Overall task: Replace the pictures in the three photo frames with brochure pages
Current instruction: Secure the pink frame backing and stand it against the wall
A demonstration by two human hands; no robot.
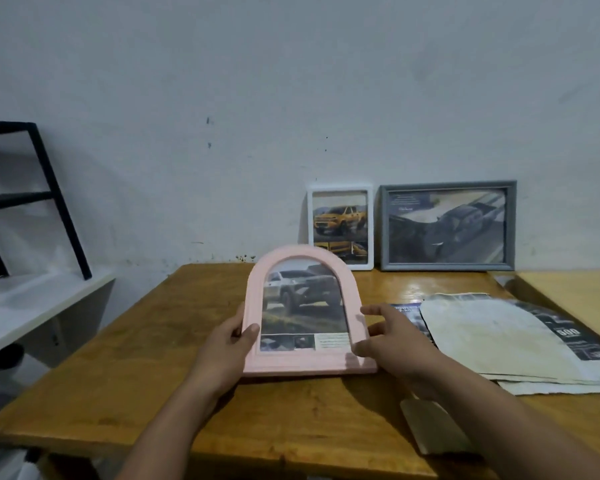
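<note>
I have the pink arched frame (305, 313) tilted up on its bottom edge in the middle of the wooden table (153, 341), a truck brochure page already showing behind its glazing. My left hand (227, 344) grips the frame's left rail, thumb across the front. My right hand (388, 336) is spread, fingers relaxed beside the right rail; I cannot tell whether they touch it. Beyond the pink frame, the white frame (340, 226) and the grey frame (447, 226) lean against the wall, both apparently refilled. Just right of the pink frame lie loose papers (492, 337) over brochure pages (565, 336). I judge this the last frame, so I should take both rails, lift it clear and stand it left of the white frame, leaning steadily without knocking it.
</note>
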